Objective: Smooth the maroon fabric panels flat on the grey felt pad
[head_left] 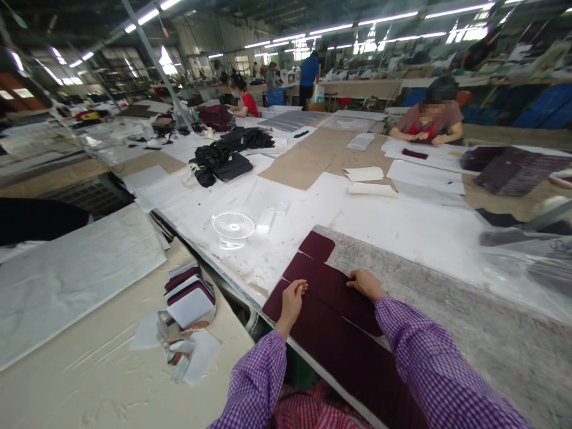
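Observation:
Dark maroon fabric pieces [330, 333] lie flat and side by side at the table's front edge, with narrow gaps between them. My left hand [292, 305] is over the pieces near their left side, thumb and fingertips pinched together; what they hold, if anything, is too small to make out. At the far edge of the middle maroon fabric panel [324, 281], my right hand [367, 283] has its fingers closed on the fabric. Beyond both hands lies a smaller maroon piece [317, 246] with rounded corners. Purple checked sleeves cover both forearms.
A grey mottled board [447, 298] extends under and right of the fabric. A small white fan [233, 226] stands ahead on the left. On the cream side table [111, 381] rests a stack of cut pieces [190, 295]. A person [426, 113] sits across the table.

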{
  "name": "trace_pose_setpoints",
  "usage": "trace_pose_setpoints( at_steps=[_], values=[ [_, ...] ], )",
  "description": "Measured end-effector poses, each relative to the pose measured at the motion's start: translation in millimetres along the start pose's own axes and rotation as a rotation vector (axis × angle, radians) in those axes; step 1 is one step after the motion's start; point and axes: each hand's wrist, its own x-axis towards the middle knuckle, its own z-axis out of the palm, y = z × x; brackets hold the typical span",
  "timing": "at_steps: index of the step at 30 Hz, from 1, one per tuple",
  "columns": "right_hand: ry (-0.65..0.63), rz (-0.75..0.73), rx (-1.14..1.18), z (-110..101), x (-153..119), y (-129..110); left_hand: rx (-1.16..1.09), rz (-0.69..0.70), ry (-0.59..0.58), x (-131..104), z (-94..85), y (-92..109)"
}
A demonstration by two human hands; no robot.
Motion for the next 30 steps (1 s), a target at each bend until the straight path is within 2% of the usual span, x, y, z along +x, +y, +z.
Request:
trace_pose_setpoints(
  at_steps=[3, 8, 12, 16, 23, 26, 30],
  values=[
    [-0.004, -0.001, -0.013, 1.4, 1.5, 0.5, 0.084, 0.066, -0.067, -2.1, 12.2, 9.5],
    [-0.003, -0.017, -0.031, 1.5, 1.6, 2.3, 0.214, 0.22, -0.245, -7.0, 51.6, 31.2],
    [0.028, -0.014, -0.033, 2.0, 1.5, 1.3, 0.307, 0.264, -0.315, -8.3, 72.9, 34.9],
    [0.148, 0.012, -0.024, 4.7, -3.6, -5.6, 0.379, 0.249, -0.333, -7.2, 76.1, 29.6],
    [0.565, 0.108, 0.087, 20.1, -42.7, 2.4, 0.393, 0.237, -0.343, -5.5, 73.3, 28.0],
    [0.632, 0.081, 0.153, 36.8, -60.1, 2.9, 0.388, 0.226, -0.34, -5.2, 73.1, 28.9],
    [0.634, -0.039, 0.205, 57.4, -67.3, -13.4, 0.387, 0.222, -0.344, -4.2, 73.8, 28.9]
  ],
)
